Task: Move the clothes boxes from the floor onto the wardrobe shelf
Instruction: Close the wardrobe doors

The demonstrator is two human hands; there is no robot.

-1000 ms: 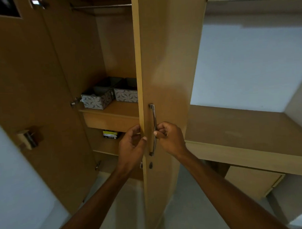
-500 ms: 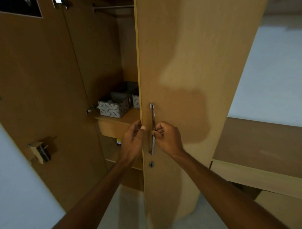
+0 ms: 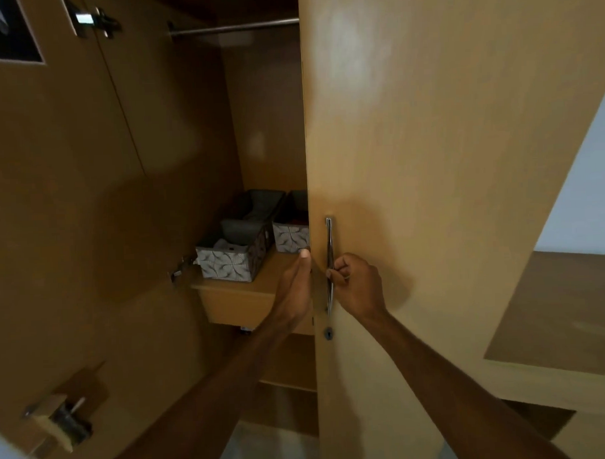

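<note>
Two grey patterned clothes boxes stand side by side on the wardrobe shelf (image 3: 268, 282): the left box (image 3: 231, 257) in full view, the right box (image 3: 291, 235) partly hidden behind the right wardrobe door (image 3: 430, 190). My right hand (image 3: 356, 284) is closed on the door's vertical metal handle (image 3: 329, 259). My left hand (image 3: 294, 288) grips the door's free edge, thumb on the front face. The door stands partly shut across the opening.
The left wardrobe door (image 3: 70, 203) is swung open, with a latch fitting (image 3: 61, 423) low on it. A hanging rail (image 3: 232, 27) crosses the top inside. Lower shelves show beneath. A wooden desk surface (image 3: 564, 316) lies at the right against a pale wall.
The right door has swung further shut, covering more of the right box. Both hands stayed on the door, and my view moved closer and leftward.
</note>
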